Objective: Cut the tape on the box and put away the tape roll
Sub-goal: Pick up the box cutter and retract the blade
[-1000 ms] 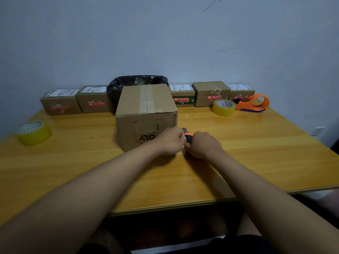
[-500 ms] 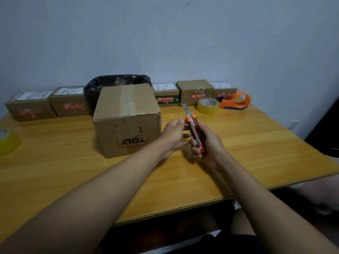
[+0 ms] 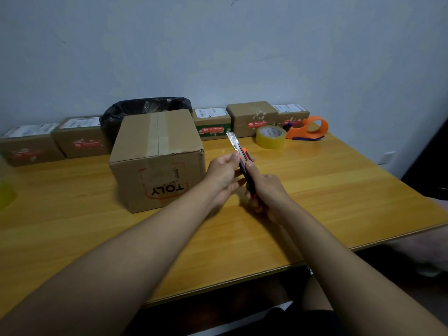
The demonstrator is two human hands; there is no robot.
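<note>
A brown cardboard box (image 3: 157, 154) stands on the wooden table (image 3: 315, 190), with a strip of clear tape along its top seam and down its front. Just right of the box, my right hand (image 3: 264, 192) grips the handle of an orange and black utility knife (image 3: 243, 158). The knife's blade is out and points up and away. My left hand (image 3: 224, 170) pinches the knife's body near the blade end. A yellowish tape roll (image 3: 271, 137) lies at the back right. Another yellow roll (image 3: 6, 194) shows at the left edge.
An orange tape dispenser (image 3: 309, 129) lies behind the right roll. A black-lined bin (image 3: 145, 107) stands behind the box. Several small labelled parcels (image 3: 80, 137) line the wall. The table's front edge runs close to my body, and its right corner is near.
Both hands lifted the knife off the table beside the box. The blade now sticks out further, and my view has shifted so the box sits more to the left.
</note>
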